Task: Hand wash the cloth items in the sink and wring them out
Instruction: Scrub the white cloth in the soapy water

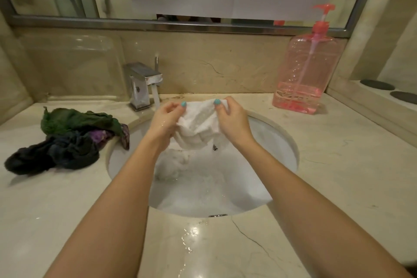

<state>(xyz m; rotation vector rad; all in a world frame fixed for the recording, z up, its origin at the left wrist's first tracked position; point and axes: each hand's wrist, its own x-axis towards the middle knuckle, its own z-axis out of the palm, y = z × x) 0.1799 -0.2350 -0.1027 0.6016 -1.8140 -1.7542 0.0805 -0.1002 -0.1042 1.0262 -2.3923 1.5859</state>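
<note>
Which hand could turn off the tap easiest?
Probably the left hand: it is right beside the running tap. The right hand is farther over. Both hold the white cloth, so one must let go.

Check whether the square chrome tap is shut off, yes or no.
No: a stream of water pours from the square chrome tap into the round white sink, just left of the crumpled white cloth.

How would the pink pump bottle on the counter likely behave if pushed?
The pink pump bottle looks mostly empty, with liquid only near its base, so it is probably light and easy to slide. Tall with a raised pump, it may tip if pushed high.
</note>
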